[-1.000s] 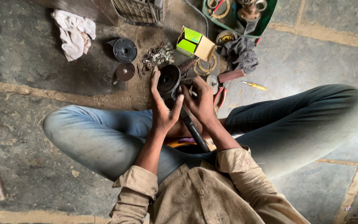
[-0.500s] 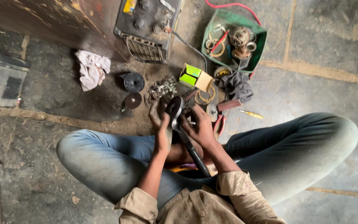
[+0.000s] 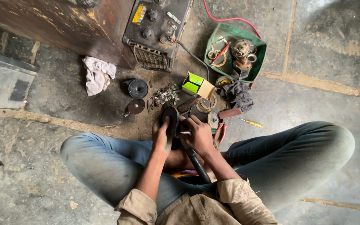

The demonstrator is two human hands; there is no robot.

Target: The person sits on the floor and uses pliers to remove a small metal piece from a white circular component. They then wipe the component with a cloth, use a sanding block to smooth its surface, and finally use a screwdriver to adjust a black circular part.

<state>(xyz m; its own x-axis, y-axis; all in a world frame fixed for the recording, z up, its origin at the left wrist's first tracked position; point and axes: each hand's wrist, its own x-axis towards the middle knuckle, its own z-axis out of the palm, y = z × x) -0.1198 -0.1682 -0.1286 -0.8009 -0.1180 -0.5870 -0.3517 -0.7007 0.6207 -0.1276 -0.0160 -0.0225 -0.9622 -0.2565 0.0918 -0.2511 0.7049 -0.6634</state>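
Head view: seated cross-legged on stone floor (image 3: 321, 83), blue jeans, tan rolled sleeves. Left hand (image 3: 161, 135) wrapped around dark round metal disc part (image 3: 171, 118), fingers curled shut on its edge, held above lap between knees. Right hand (image 3: 198, 135) just beside it, clamped on thin silver metal pin (image 3: 185, 133) pointing toward disc; black-handled tool (image 3: 195, 160) running down under right hand toward lap, grip on it hard to tell. Hands close together, nearly touching.

On floor ahead: pile of small grey screws and bits (image 3: 164, 96), black round cap (image 3: 138, 88), flat brown disc (image 3: 136, 106), green-and-tan cardboard box (image 3: 198, 86), dark grey rag (image 3: 238, 96), small yellow-handled screwdriver (image 3: 251, 123), red-handled pliers (image 3: 220, 130). Green plastic tray (image 3: 260, 58) with brass rings and motor parts farther off. White crumpled cloth (image 3: 98, 75) left, beside rusty brown metal casing (image 3: 63, 25). Black battery (image 3: 157, 29) with red cable (image 3: 230, 18).
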